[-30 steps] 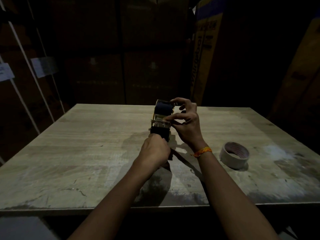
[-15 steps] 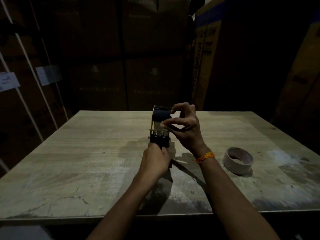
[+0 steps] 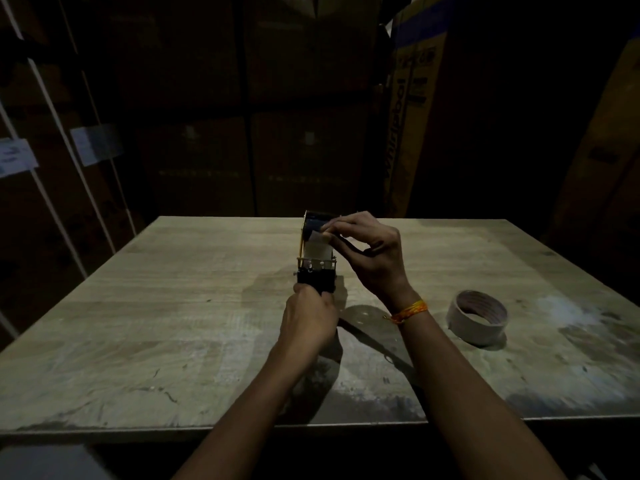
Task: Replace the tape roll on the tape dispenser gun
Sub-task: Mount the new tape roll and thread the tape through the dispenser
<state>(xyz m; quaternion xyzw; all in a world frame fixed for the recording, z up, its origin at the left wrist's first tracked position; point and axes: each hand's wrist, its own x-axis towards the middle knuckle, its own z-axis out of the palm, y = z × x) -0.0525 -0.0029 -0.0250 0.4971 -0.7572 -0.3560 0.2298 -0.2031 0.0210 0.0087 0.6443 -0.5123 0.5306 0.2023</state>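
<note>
I hold the gun [image 3: 317,261] up over the middle of the table [image 3: 173,306]. My left hand [image 3: 309,320] is shut tight around the handle at the near end of the gun, so the gun stays steady while I work on it. My right hand [image 3: 369,252] is just right of the gun, at its far end. Its fingertips [image 3: 325,233] pinch a pale strip of tape [image 3: 317,249] at the top of the gun; I think I am pulling the loose end down toward the front. The gun's long side runs away from me, handle near, roll far. A second roll [image 3: 478,317] lies flat on the table, well to the right of the gun, out of the way.
</note>
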